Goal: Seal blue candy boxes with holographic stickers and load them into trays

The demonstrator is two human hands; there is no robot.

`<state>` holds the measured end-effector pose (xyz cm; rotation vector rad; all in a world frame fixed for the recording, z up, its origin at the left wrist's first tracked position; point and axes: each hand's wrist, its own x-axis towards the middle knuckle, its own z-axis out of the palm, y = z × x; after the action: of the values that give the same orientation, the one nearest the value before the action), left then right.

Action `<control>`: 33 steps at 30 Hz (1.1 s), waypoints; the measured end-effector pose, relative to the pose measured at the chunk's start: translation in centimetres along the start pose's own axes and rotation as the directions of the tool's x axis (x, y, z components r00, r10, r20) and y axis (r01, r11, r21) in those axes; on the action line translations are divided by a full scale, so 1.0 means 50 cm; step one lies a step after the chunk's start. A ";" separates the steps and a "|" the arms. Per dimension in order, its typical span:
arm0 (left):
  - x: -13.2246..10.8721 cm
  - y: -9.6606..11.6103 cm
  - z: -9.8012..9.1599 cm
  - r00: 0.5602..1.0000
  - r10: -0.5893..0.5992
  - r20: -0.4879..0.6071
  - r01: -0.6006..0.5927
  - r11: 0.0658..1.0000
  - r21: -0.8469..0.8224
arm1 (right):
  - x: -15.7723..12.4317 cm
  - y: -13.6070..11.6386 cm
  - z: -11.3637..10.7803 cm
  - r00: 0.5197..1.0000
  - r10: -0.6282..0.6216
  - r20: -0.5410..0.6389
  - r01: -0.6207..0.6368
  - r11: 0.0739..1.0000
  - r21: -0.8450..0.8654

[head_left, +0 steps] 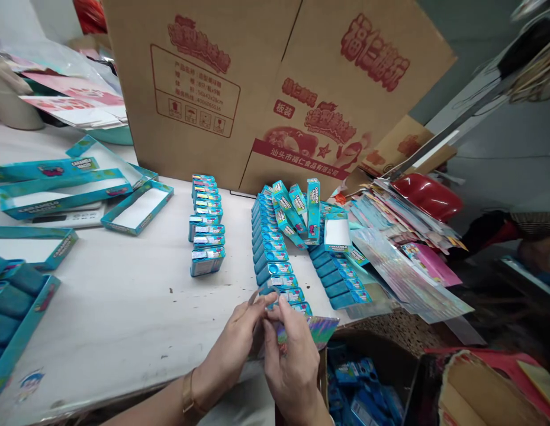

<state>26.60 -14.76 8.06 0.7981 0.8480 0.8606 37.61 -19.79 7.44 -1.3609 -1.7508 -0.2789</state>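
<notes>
My right hand [295, 361] is closed on a shiny rainbow-coloured sheet [323, 332], which looks like a sticker sheet. Beside it, the fingers of my left hand [239, 331] are pinched together at the sheet's upper left part; what lies between them is too small to name. Just beyond my fingertips runs a long row of small blue candy boxes [275, 270] standing on the white table [168, 319]. A shorter row of the same boxes [207, 260] stands to the left of it.
Large cardboard carton [257, 71] at the back. Blue display trays [139, 207] lie left, with a filled tray [30, 325] nearer. Loose boxes [314, 207] and glossy sheets [408, 272] are at right. Below the table edge, a carton holds blue boxes [363, 390].
</notes>
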 end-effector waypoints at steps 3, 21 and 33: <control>-0.011 0.012 -0.001 1.000 0.024 0.010 -0.024 0.994 0.110 | 0.011 -0.008 -0.013 0.984 0.146 0.097 -0.152 0.987 0.050; -0.008 -0.004 -0.007 1.000 0.019 0.017 -0.022 0.980 0.198 | 0.010 -0.005 -0.009 0.996 0.033 0.079 -0.033 0.999 0.004; -0.010 0.017 0.007 1.000 0.022 0.001 -0.022 0.986 0.166 | -0.003 0.000 -0.001 0.996 -0.074 0.041 0.075 0.997 -0.021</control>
<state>26.46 -14.95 9.08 0.9543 0.9216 0.8173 37.63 -19.91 7.38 -1.3274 -1.8389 -0.3154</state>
